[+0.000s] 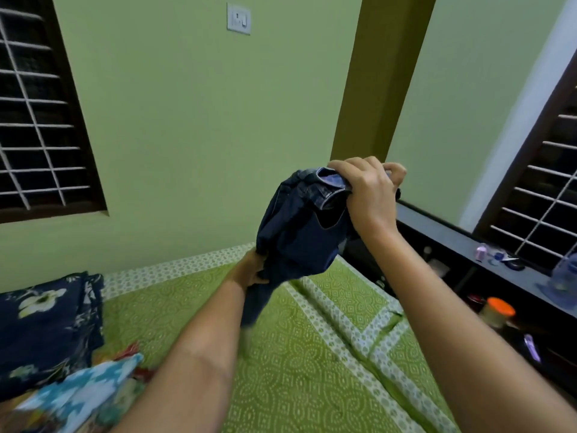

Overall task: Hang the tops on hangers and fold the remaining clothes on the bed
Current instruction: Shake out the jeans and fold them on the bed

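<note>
Both hands clutch dark jeans (299, 226) above the bed (312, 354): right hand (365, 189) at the waistband, left hand (253, 270) lower; folding seems barely begun, clothes pile (53, 332) left of them waiting.

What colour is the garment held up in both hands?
Dark navy blue denim garment, clearest in the head view.
</note>
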`<state>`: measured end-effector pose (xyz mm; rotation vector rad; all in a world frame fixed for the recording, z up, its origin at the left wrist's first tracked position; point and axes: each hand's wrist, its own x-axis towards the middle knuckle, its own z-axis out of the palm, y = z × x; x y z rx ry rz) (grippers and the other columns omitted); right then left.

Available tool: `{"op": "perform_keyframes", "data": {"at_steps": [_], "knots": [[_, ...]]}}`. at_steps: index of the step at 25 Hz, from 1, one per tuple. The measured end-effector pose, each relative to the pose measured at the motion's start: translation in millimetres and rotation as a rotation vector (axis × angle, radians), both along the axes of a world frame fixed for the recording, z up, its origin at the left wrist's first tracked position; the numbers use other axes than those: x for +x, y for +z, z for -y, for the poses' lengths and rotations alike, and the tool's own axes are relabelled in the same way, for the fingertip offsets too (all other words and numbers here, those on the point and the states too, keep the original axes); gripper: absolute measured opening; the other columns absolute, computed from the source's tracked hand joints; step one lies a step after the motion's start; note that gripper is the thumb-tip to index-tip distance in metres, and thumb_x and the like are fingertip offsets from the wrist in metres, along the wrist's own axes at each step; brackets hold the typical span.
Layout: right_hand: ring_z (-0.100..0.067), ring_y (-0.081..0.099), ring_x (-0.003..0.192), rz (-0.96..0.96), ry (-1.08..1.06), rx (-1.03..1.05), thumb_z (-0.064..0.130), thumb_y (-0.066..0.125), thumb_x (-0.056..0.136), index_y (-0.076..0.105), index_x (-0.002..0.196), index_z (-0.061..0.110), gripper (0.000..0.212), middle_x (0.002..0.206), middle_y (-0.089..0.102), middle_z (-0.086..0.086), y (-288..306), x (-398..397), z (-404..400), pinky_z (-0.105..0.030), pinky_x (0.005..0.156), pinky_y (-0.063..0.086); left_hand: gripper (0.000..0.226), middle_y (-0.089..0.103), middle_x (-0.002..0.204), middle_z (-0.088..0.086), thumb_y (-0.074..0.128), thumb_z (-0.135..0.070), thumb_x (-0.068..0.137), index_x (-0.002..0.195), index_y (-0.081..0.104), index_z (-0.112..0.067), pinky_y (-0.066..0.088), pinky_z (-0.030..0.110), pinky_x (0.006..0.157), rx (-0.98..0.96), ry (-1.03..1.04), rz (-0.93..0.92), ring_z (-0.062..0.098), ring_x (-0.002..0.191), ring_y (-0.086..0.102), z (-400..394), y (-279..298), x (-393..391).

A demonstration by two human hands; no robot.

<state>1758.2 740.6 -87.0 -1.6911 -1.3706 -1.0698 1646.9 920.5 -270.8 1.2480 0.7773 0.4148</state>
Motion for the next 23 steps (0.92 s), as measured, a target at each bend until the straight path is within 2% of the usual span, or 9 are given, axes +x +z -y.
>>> {"op": "perform_keyframes", "data": {"at_steps": [3, 5, 8, 11, 14, 16, 19, 21, 23], "knots": [[-0.020, 0.054, 0.088, -0.042, -0.001, -0.147, 0.015, 0.052, 0.086, 0.070, 0.101, 0.024, 0.026, 0.093, 0.068, 0.005, -92, 5, 13, -0.044, 0.078, 0.032, 0.023, 0.054, 0.116, 0.006, 0.044, -0.016, 0.100, 0.123, 0.050, -0.016, 0.043, 0.048, 0.088, -0.067, 0.076, -0.132, 0.027, 0.108, 0.050, 6, -73, 3], [-0.019, 0.054, 0.088, -0.082, 0.011, -0.323, 0.030, 0.043, 0.087, 0.069, 0.101, 0.027, 0.030, 0.094, 0.067, 0.008, -168, 2, 28, -0.041, 0.077, 0.027, 0.023, 0.052, 0.114, 0.006, 0.044, -0.016, 0.099, 0.119, 0.054, -0.014, 0.041, 0.043, 0.084, -0.135, 0.123, -0.222, 0.022, 0.093, 0.051, 30, -123, -2], [-0.019, 0.058, 0.083, -0.135, 0.042, -0.575, 0.033, 0.044, 0.084, 0.071, 0.098, 0.028, 0.031, 0.089, 0.067, 0.008, -295, -10, 54, -0.036, 0.076, 0.025, 0.041, 0.048, 0.116, 0.009, 0.040, -0.021, 0.101, 0.136, 0.045, 0.000, 0.042, 0.039, 0.088, -0.152, 0.098, -0.374, 0.016, 0.075, 0.049, 72, -215, -17], [-0.019, 0.060, 0.075, -0.189, 0.074, -0.833, 0.028, 0.047, 0.082, 0.071, 0.093, 0.029, 0.027, 0.081, 0.065, 0.008, -425, -28, 99, -0.034, 0.075, 0.024, 0.035, 0.054, 0.133, 0.019, 0.044, -0.008, 0.099, 0.131, 0.051, 0.004, 0.041, 0.030, 0.096, 0.019, -0.141, -0.547, 0.019, 0.097, 0.052, 119, -321, -38], [-0.020, 0.060, 0.069, -0.207, 0.117, -1.076, 0.023, 0.056, 0.077, 0.073, 0.091, 0.028, 0.023, 0.073, 0.063, 0.006, -534, -47, 149, -0.034, 0.072, 0.024, 0.035, 0.056, 0.130, 0.016, 0.046, 0.002, 0.096, 0.131, 0.052, 0.004, 0.039, 0.018, 0.087, 0.077, -0.333, -0.660, 0.024, 0.110, 0.054, 167, -417, -59], [-0.021, 0.059, 0.066, -0.215, 0.178, -1.255, 0.020, 0.063, 0.069, 0.075, 0.088, 0.027, 0.023, 0.069, 0.062, 0.005, -579, -60, 175, -0.035, 0.070, 0.024, 0.037, 0.052, 0.126, 0.011, 0.040, 0.005, 0.098, 0.134, 0.046, 0.006, 0.041, 0.011, 0.081, -0.036, -0.270, -0.591, 0.021, 0.108, 0.049, 190, -463, -72], [-0.028, 0.062, 0.080, -0.342, 0.252, -1.554, 0.007, 0.060, 0.078, 0.072, 0.096, 0.018, 0.024, 0.085, 0.064, -0.005, -610, -72, 182, -0.035, 0.071, 0.032, 0.037, 0.043, 0.139, 0.005, 0.042, -0.017, 0.102, 0.138, 0.039, -0.013, 0.045, 0.035, 0.093, -0.208, 0.039, -0.563, 0.028, 0.120, 0.048, 209, -505, -79], [-0.031, 0.060, 0.095, -0.508, 0.249, -1.721, 0.010, 0.055, 0.087, 0.065, 0.107, 0.013, 0.023, 0.104, 0.063, -0.009, -616, -77, 172, -0.035, 0.071, 0.039, 0.065, 0.035, 0.142, 0.003, 0.062, -0.023, 0.092, 0.145, 0.023, -0.017, 0.043, 0.036, 0.096, -0.248, 0.164, -0.530, 0.024, 0.125, 0.043, 219, -512, -74], [-0.030, 0.060, 0.097, -0.560, 0.230, -1.859, 0.016, 0.058, 0.085, 0.063, 0.108, 0.011, 0.023, 0.107, 0.063, -0.010, -621, -76, 161, -0.034, 0.073, 0.043, 0.093, 0.027, 0.143, -0.001, 0.074, -0.007, 0.081, 0.148, 0.011, -0.018, 0.039, 0.026, 0.097, -0.151, 0.098, -0.487, 0.013, 0.127, 0.034, 230, -510, -69]]}}
